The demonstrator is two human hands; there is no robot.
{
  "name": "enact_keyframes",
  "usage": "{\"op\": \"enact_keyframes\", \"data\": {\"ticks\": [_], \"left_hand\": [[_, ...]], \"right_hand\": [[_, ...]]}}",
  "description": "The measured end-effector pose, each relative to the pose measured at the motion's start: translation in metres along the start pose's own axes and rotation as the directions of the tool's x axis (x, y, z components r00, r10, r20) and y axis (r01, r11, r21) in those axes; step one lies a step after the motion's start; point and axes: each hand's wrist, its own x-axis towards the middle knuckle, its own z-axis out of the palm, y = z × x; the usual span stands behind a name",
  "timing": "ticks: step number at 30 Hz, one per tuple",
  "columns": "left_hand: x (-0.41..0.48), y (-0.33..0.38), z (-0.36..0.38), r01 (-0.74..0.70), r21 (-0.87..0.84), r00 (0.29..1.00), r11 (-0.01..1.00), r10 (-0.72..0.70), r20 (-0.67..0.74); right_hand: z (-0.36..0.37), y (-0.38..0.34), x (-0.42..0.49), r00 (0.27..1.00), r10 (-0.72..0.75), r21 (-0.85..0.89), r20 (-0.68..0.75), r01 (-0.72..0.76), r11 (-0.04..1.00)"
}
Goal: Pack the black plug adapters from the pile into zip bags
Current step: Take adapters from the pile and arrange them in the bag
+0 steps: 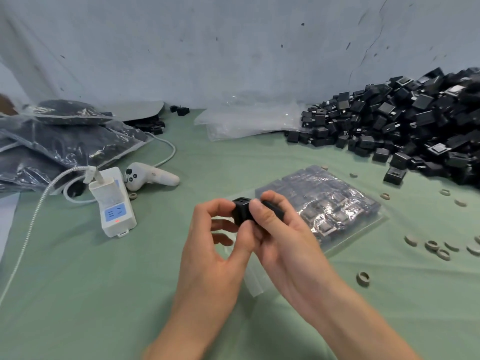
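A black plug adapter (241, 210) is gripped by the left hand (215, 245) and the right hand (280, 237) together, held just above the near end of the zip bag (330, 201), probably to be lined up for packing, the pile (415, 126) left beyond that bag.

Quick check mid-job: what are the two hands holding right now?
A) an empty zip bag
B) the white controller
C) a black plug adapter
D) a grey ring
C: the left hand and right hand both pinch a black plug adapter above the table, just in front of the part-filled zip bag.
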Motion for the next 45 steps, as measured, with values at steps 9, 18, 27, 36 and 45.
{"op": "enact_keyframes", "data": {"ticks": [9, 18, 27, 36, 45], "left_hand": [[0.017, -0.035, -0.051, 0.253, 0.173, 0.967, 0.952, -0.247, -0.057], [0.003, -0.042, -0.028, -0.116, 0.420, 0.942, 0.900, -0.033, 0.333], [0.009, -0.053, -0.024, -0.204, 0.439, 0.869, 0.875, -0.044, 0.492], [0.033, -0.058, -0.001, -0.292, 0.455, 0.804, 0.841, -0.043, 0.594], [0.043, -0.066, 0.014, -0.311, 0.467, 0.822, 0.828, -0.014, 0.570]], "right_hand": [[-0.018, -0.022, 0.012, 0.945, -0.321, -0.626, -0.066, 0.211, 0.751], [-0.059, -0.058, 0.016, 0.780, -0.611, -0.883, -0.132, 0.189, 0.431], [-0.084, -0.066, 0.020, 0.753, -0.649, -0.962, -0.109, 0.084, 0.259], [-0.088, -0.063, 0.018, 0.801, -0.596, -0.998, 0.043, 0.014, -0.053], [-0.097, -0.067, 0.025, 0.808, -0.589, -0.995, 0.026, -0.035, -0.092]]}}
